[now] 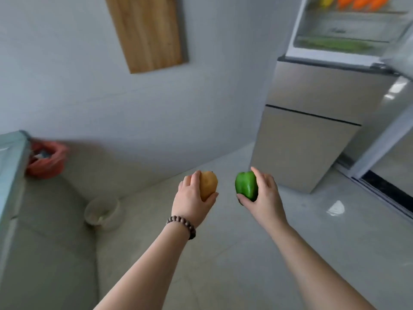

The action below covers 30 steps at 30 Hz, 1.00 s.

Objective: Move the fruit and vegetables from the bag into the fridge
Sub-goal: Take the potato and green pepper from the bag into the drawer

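Green pepper (pixel 245 185) sits gripped in your right hand (pixel 264 193) and the potato (pixel 209 184) in your left hand (pixel 192 201), both held out over the floor; carry them level to the open fridge (pixel 348 27) compartment up right and set each on a free shelf spot

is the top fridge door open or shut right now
Open. The fridge shows its lit upper compartment, with orange produce on a shelf and greens lower down; the two lower doors are shut.
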Tool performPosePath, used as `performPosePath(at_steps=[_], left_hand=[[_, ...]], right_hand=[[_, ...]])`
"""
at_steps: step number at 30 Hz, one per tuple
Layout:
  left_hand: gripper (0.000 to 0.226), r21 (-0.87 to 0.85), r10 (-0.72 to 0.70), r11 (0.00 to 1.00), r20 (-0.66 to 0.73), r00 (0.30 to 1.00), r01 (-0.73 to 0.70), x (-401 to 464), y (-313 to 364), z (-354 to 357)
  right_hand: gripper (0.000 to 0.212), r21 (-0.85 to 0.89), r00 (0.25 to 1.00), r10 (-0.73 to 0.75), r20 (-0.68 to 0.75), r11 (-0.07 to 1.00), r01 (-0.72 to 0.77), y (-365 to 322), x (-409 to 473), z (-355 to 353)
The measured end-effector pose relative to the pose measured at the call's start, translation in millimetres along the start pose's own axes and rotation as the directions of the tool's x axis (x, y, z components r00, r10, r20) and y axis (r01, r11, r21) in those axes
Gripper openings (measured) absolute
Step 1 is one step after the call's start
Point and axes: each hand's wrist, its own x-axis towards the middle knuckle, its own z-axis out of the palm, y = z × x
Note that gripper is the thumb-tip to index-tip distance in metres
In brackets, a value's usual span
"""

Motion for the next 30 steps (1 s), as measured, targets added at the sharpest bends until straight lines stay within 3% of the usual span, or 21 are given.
performPosePath(at_steps=[11,19,30], left_hand=[[0.076,-0.077,0.195,0.979,0.108,0.975,-0.187,163,81,78],[0.076,-0.123,0.317,0.946,0.165,0.934,-0.299,323,108,110],[0.073,-0.241,0.475,0.864,0.106,0.873,-0.441,518,203,131]], right_hand=[[0.080,-0.065,0.974,0.162,-0.161,0.983,-0.174,88,115,-36],[0.080,-0.084,0.928,0.233,-0.292,0.960,-0.267,125,255,-31],[0.079,-0.123,0.878,0.190,-0.438,0.955,-0.268,157,435,-72]])
